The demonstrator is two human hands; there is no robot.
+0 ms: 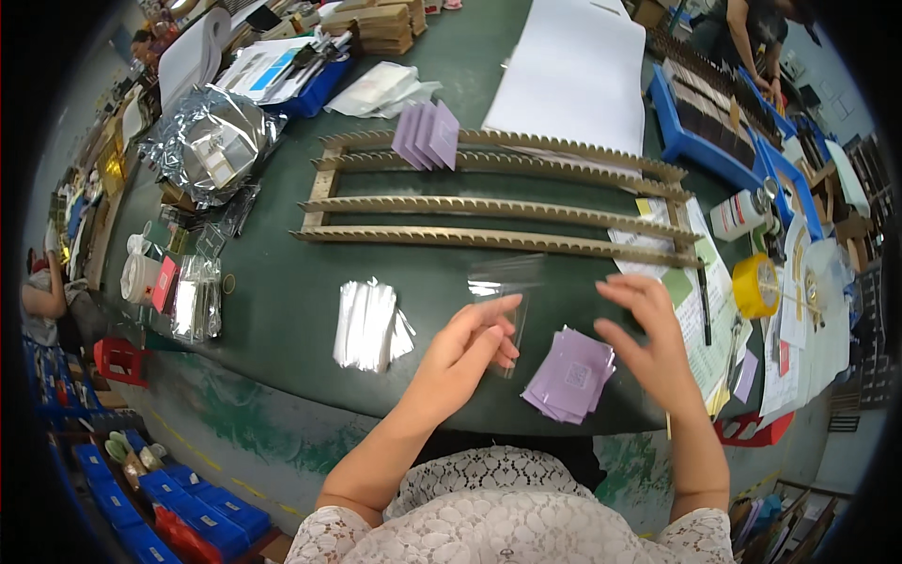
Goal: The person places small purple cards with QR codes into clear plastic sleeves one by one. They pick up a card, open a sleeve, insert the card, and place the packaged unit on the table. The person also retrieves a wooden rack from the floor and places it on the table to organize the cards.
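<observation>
My left hand (pixel 470 346) is over a small stack of clear plastic bags (pixel 507 273), with its fingers loosely bent and apart; I see nothing gripped in it. To the right, my right hand (pixel 650 340) is open, thumb and fingers spread, just beside a loose pile of purple cards (pixel 571 374), the top one bearing a square printed code. Left of my left hand lies a stack of shiny silver pouches (pixel 365 324). Beyond both hands stands a long metal rack (pixel 489 207) with toothed rails. Several purple cards (pixel 427 134) stand upright in its far left slots.
Crumpled silver wrapping (pixel 211 141), a white tub (pixel 140 278) and more silver pouches (pixel 197 296) lie at left. A yellow tape roll (pixel 756 286), a white bottle (pixel 738 215), papers and blue trays (pixel 700 127) crowd the right. Another person (pixel 752 38) works at far right.
</observation>
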